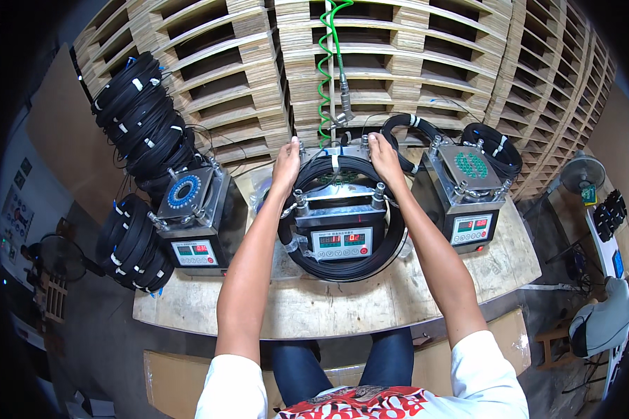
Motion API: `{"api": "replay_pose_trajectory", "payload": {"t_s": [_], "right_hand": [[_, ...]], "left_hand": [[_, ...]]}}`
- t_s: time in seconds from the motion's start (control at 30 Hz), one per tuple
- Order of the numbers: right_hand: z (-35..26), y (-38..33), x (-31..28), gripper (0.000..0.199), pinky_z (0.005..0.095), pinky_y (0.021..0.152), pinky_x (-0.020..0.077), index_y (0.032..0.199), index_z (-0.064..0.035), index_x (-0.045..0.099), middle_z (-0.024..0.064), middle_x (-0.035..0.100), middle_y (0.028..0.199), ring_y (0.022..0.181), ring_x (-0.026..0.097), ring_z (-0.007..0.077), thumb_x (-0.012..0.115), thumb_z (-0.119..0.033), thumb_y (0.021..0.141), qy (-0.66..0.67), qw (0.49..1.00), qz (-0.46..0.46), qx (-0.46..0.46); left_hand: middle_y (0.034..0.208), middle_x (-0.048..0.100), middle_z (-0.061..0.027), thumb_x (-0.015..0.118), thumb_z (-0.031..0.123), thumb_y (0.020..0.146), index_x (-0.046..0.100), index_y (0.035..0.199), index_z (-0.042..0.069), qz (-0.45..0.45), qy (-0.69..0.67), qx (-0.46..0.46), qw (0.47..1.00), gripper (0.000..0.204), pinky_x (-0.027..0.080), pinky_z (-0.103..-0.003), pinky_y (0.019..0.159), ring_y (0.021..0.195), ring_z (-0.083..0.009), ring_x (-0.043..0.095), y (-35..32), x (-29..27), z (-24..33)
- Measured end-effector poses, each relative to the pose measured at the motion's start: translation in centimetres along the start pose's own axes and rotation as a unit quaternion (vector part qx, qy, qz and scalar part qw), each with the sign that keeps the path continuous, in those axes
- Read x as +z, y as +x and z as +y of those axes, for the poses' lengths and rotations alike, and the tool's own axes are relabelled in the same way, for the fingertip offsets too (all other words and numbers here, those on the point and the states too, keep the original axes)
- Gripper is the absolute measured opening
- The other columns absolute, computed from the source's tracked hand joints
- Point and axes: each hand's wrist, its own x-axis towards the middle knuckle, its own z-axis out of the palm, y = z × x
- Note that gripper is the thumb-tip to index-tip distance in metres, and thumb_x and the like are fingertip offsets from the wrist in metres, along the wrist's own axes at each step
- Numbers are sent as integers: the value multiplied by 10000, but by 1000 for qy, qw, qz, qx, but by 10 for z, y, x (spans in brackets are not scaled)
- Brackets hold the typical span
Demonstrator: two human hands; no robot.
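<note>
A workshop, shown by stacked wooden pallets point(404, 61), benchtop machines point(342, 244) and black cable coils point(342, 271).

middle machine point(342, 243) — upright, display lit | black cable coil point(346, 271) — white-tied, looped around machine's front

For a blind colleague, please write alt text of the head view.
Two hands flank the rear posts of the middle machine of three on a wooden table; a black cable coil surrounds its front panel. More coils are stacked at left, wooden pallets behind.
</note>
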Motion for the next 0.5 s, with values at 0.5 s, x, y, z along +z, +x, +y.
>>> {"api": "replay_pose_trajectory", "payload": {"t_s": [0.5], "right_hand": [[-10, -4, 1, 497, 483, 946, 481, 1293, -71, 583, 273, 683, 1093, 1099, 617, 467, 418, -466, 1040, -80, 997, -1, 18]], "left_hand": [[1310, 607, -264, 445, 627, 987, 564, 1340, -13, -20, 0, -15, 1000, 740, 395, -402, 1072, 1272, -357, 551, 6, 0, -10]]}}
